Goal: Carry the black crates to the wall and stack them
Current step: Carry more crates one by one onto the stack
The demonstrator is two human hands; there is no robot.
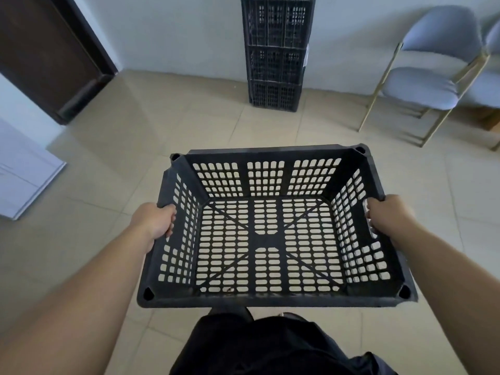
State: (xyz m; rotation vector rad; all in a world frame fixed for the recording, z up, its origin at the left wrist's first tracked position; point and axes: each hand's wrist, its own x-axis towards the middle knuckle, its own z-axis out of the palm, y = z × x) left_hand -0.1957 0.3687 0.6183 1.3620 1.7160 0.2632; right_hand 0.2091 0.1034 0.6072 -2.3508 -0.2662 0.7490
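Note:
I carry an empty black slotted crate (270,296) level in front of my body, above the tiled floor. My left hand (155,220) grips its left rim, fingers curled over the edge. My right hand (387,215) grips the handle slot in the right wall. Straight ahead, a stack of three black crates (274,52) stands against the white wall, its top cut off by the frame.
Grey padded chairs with gold legs (424,82) stand right of the stack along the wall. A dark brown door (46,55) is at the far left, and a white cabinet (24,171) juts in below it. Beige floor tiles (189,125) lie between me and the stack.

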